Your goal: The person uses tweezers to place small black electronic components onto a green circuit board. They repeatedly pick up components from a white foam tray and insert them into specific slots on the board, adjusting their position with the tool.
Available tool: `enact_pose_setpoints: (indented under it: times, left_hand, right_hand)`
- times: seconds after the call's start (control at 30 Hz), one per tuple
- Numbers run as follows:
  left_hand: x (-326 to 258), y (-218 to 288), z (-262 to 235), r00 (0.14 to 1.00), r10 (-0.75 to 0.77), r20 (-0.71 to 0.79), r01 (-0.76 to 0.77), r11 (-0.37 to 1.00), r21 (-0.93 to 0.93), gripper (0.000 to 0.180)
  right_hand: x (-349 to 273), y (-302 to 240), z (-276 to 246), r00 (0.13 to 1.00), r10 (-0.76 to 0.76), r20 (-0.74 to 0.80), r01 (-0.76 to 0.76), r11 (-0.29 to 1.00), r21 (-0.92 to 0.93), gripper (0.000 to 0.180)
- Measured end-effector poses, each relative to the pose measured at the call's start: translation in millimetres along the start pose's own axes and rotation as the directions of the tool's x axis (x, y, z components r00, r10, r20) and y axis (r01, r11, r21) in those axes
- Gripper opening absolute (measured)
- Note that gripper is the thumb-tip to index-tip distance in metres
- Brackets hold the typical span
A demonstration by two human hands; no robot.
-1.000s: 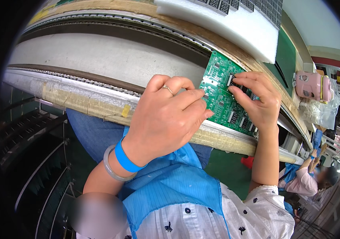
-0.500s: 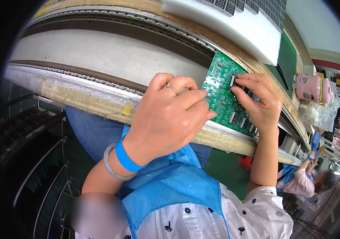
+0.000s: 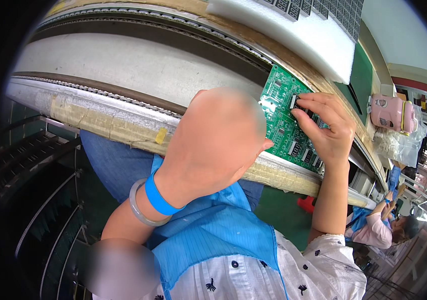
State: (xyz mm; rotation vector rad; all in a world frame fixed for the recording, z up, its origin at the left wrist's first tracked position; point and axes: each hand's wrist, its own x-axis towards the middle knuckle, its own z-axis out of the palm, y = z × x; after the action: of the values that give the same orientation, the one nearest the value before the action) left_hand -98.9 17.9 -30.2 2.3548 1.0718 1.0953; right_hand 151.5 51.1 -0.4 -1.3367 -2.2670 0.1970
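Observation:
A green circuit board (image 3: 279, 131) lies across the conveyor rails ahead of me, with several black-faced digit displays (image 3: 294, 148) seated on its near right part. My right hand (image 3: 327, 125) is over the board's right side. Its thumb and forefinger are pinched on a small digit display (image 3: 293, 102) with a white edge, which sits at the board's surface. My left hand (image 3: 208, 150) is at the board's left edge, palm down. A blur covers its back and most of its fingers, so whether they hold anything is hidden; one fingertip shows beside the board.
A white foam block (image 3: 293, 42) carrying rows of digit displays (image 3: 341, 15) stands beyond the far rail. Farther right are a pink case (image 3: 392, 114) and a clear plastic bag (image 3: 398, 146). A co-worker (image 3: 381, 227) sits at the far right. Dark racks (image 3: 38, 185) stand at left.
My hands stay in nearly the same places, the right still pinching the digit display. The left hand's fingers, visible before, are now covered by a blur. The view has shifted very slightly.

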Motion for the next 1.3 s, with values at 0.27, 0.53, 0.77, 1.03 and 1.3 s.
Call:
enact_pose_setpoints:
  times: [0.27, 0.53, 0.77, 1.03, 1.3]
  left_hand:
    - [1, 0, -1, 1.0, 0.007, 0.01, -0.007, 1.0, 0.002, 0.02]
    - [0, 0, -1, 1.0, 0.01, 0.017, -0.011, 1.0, 0.019, 0.019]
    - [2, 2, -3, 1.0, 0.001, 0.01, -0.001, 1.0, -0.001, 0.016]
    - [5, 3, -3, 1.0, 0.012, -0.006, -0.012, 1.0, 0.024, 0.012]
    - [5, 3, 1, 0.999, 0.024, -0.028, -0.023, 0.999, 0.039, 0.012]
  right_hand:
    - [1, -1, -1, 1.0, -0.021, 0.002, 0.021, 1.0, -0.023, 0.021]
    - [3, -5, -1, 0.999, -0.032, 0.024, 0.033, 0.999, -0.043, 0.021]
    - [2, -4, -5, 0.999, 0.0, 0.04, 0.0, 1.0, -0.008, 0.019]
    - [64, 3, -38, 0.964, -0.104, -0.246, 0.081, 0.991, -0.104, 0.018]
    - [131, 44, -31, 0.995, -0.053, -0.084, 0.043, 0.992, -0.119, 0.03]
